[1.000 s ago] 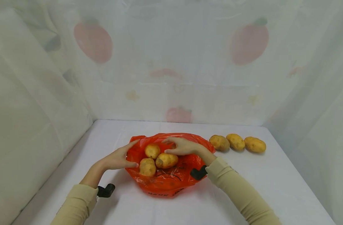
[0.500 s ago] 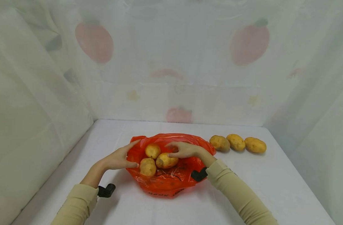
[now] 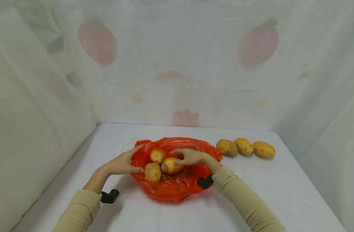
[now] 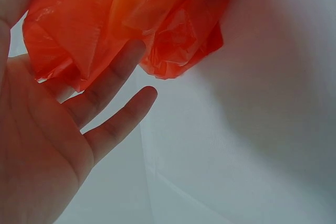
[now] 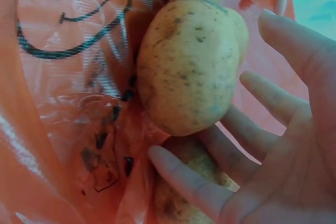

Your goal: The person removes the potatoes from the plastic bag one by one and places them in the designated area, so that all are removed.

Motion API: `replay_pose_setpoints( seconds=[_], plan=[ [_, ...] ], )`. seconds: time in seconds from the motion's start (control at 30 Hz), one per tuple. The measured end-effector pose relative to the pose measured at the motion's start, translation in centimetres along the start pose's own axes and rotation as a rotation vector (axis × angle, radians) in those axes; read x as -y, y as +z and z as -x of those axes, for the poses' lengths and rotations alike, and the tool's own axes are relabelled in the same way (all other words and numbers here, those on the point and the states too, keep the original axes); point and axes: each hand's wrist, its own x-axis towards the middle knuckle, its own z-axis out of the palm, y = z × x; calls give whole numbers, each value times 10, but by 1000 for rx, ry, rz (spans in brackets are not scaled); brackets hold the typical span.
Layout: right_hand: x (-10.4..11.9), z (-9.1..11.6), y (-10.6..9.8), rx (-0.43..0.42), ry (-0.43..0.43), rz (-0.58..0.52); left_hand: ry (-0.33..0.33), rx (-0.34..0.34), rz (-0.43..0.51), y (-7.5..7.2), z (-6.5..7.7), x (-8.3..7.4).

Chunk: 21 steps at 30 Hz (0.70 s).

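Note:
A red plastic bag (image 3: 172, 195) with black print sits wide-mouthed on the white table. Three yellow-brown potatoes show inside: a round one (image 3: 157, 156) at the back, one (image 3: 152, 172) at the front left and an oblong one (image 3: 167, 165) in the middle. My left hand (image 3: 122, 164) rests at the bag's left rim, its thumb and index finger spread; in the left wrist view its fingers lie straight against the plastic (image 4: 173, 30). Inside the bag, my right hand (image 3: 191, 157) has its thumb over the oblong potato. Its fingers extend, spread, beside a potato (image 5: 189, 66) in the right wrist view.
Three more potatoes lie in a row on the table at the back right: a left one (image 3: 226, 148), a middle one (image 3: 244, 147) and a right one (image 3: 263, 149). A pale curtain (image 3: 177, 58) printed with fruit encloses the table's back and sides.
My right hand has shifted slightly down and right within the bag, its thumb coming down over the oblong potato. The left hand has stayed at the rim.

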Motion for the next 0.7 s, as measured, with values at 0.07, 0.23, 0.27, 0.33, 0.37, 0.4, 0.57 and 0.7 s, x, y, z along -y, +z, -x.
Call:
replay_pose_setpoints(
  seconds=[0.07,0.23,0.27,0.33,0.37,0.4,0.57,0.7],
  plan=[
    [0,0,3,-5,-6,15,1,-2,-5,0,0,0],
    [-2,-2,10,-20,6,31,4,-3,-6,0,-1,0],
    [-2,-3,12,-26,8,26,4,-1,-5,0,-1,0],
    [-3,-4,14,-32,13,20,3,1,-3,0,-1,0],
    [-3,-4,15,-33,16,18,1,1,0,0,-1,0],
    [-3,-5,15,-32,17,18,0,3,3,0,-1,0],
    [-2,-6,18,-23,22,50,8,0,7,1,-2,1],
    [-1,-5,19,-28,29,53,19,2,6,0,-2,1]
  ],
)
